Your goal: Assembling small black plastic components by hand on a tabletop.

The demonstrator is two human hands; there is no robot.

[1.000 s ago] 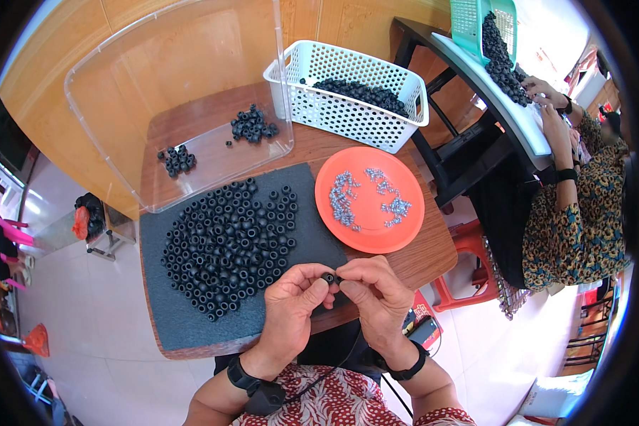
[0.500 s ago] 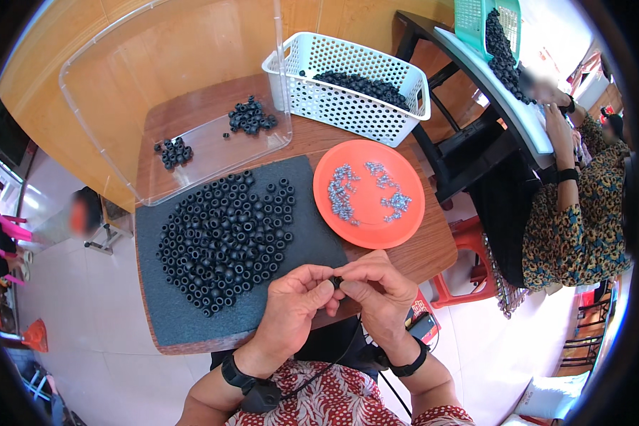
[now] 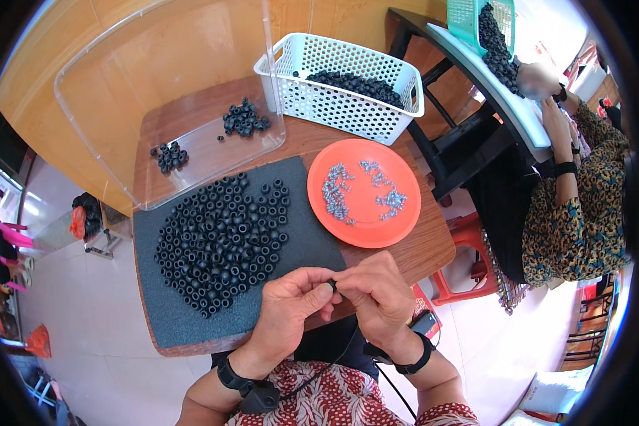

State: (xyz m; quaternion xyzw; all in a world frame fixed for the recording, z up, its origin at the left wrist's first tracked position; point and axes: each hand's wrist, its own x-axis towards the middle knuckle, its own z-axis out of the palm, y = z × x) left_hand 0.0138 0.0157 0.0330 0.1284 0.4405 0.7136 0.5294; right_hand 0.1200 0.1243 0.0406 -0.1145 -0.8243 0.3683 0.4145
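Note:
Between the fingertips of my left hand (image 3: pixel 292 304) sits a small black ring-shaped part (image 3: pixel 332 285), pinched by thumb and forefinger. My right hand (image 3: pixel 378 293) meets it there, thumb and fingers closed at the part; whether they hold a tiny piece is hidden. Both hands are over the table's near edge. Many similar black parts (image 3: pixel 224 234) lie spread on a dark grey mat (image 3: pixel 192 328) to the left. An orange-red plate (image 3: pixel 376 233) beyond my right hand carries small silvery metal pieces (image 3: pixel 336 195) in loose groups.
A clear plastic bin (image 3: pixel 184 197) lies at the back left with two clusters of black parts in it. Behind the plate stands a white perforated basket (image 3: pixel 341 113) of black parts. At the right, another person (image 3: pixel 575 206) works at a table (image 3: pixel 476 78) beside a green basket (image 3: pixel 463 25).
My hands stay together at the black part, with the right fingers slightly shifted over it. The whole view has moved a little; the table things appear slightly farther left.

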